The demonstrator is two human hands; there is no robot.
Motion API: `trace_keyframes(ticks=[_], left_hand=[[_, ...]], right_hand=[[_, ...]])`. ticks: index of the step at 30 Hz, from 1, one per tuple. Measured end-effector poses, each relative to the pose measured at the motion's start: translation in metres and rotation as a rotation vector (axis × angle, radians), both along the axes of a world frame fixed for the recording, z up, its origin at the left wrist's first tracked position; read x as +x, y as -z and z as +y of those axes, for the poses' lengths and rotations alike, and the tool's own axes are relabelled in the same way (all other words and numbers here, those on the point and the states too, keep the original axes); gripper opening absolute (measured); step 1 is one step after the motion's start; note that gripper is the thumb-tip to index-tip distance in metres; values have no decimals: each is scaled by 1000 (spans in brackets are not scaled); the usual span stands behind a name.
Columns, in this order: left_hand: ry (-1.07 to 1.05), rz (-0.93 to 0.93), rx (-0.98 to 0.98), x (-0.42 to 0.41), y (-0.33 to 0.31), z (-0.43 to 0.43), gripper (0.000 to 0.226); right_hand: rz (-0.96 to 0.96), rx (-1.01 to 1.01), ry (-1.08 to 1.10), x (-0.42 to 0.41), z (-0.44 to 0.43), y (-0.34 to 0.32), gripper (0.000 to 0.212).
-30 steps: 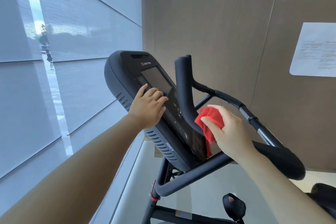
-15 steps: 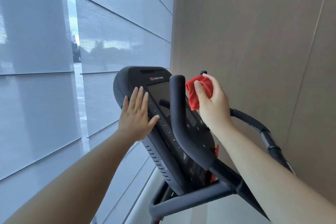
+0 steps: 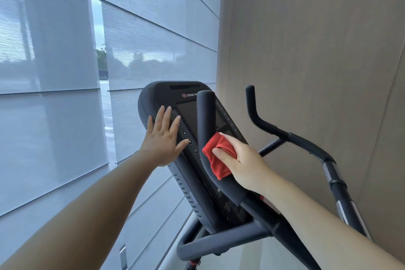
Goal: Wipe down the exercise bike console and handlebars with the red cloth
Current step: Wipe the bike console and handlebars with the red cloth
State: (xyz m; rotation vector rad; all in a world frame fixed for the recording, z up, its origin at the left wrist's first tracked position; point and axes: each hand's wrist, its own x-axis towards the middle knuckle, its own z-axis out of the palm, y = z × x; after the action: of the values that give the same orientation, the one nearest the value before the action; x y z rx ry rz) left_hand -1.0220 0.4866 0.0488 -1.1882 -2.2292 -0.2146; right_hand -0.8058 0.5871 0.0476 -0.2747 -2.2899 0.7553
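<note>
While our right hand (image 3: 245, 164) grips it, the cloth (image 3: 215, 160) is pressed against the near handlebar (image 3: 203, 120), about halfway up its padded upright part and in front of the lower half of the console (image 3: 157, 94). The cloth is red and bunched. Our thumb lies on its front and a finger curves over its top edge, so this hand pinches the cloth onto the bar. One corner of the cloth hangs out below the hand.

Our left hand (image 3: 161, 140) lies flat on the left edge of the console, with the fingers straight and spread. Its fingertips reach the column of round numbered buttons (image 3: 184, 132), and the thumb tip is just beside one of them. Between these buttons and the near handlebar we see part of the dark screen (image 3: 186, 112). The console is dark and tilted, and the handlebar hides part of its logo.

To the right a second handlebar (image 3: 306, 142) rises, well apart from the cloth, and behind it stands a beige wall (image 3: 306, 28). Below the console a curved crossbar (image 3: 219, 239) joins the frame. On the left, pale blinds (image 3: 54, 50) cover the window, and a narrow gap between them shows sky and trees.
</note>
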Motion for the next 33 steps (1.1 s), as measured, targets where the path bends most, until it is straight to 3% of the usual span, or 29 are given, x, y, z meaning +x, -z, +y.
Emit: trace_keyframes(ticks=[6, 11, 14, 16, 17, 20, 24, 26, 29, 33], left_hand=[[-10, -6, -14, 2, -1, 0, 77], [-4, -14, -11, 1, -1, 0, 76], [8, -18, 9, 0, 0, 1, 76], [12, -24, 18, -1, 0, 1, 76], [9, -24, 18, -1, 0, 1, 76], [-2, -26, 14, 0, 0, 1, 76], [4, -36, 12, 1, -1, 1, 76], [8, -37, 15, 1, 0, 0, 76], [5, -30, 13, 1, 0, 1, 76], [7, -29, 13, 1, -1, 0, 76]], right_hand=[[-52, -25, 25, -4, -11, 0, 13], [-251, 35, 14, 24, -3, 0, 28], [-325, 47, 8, 36, -1, -3, 57], [-296, 28, 63, 32, -10, -1, 83], [-277, 36, 86, 29, -15, 1, 85], [-209, 78, 97, 30, -21, 9, 65], [-206, 96, 99, 44, -12, 11, 60], [-152, 66, 106, 43, -8, 4, 43], [55, 21, 169, 28, -4, -20, 28], [332, -6, 166, -6, -11, -61, 32]])
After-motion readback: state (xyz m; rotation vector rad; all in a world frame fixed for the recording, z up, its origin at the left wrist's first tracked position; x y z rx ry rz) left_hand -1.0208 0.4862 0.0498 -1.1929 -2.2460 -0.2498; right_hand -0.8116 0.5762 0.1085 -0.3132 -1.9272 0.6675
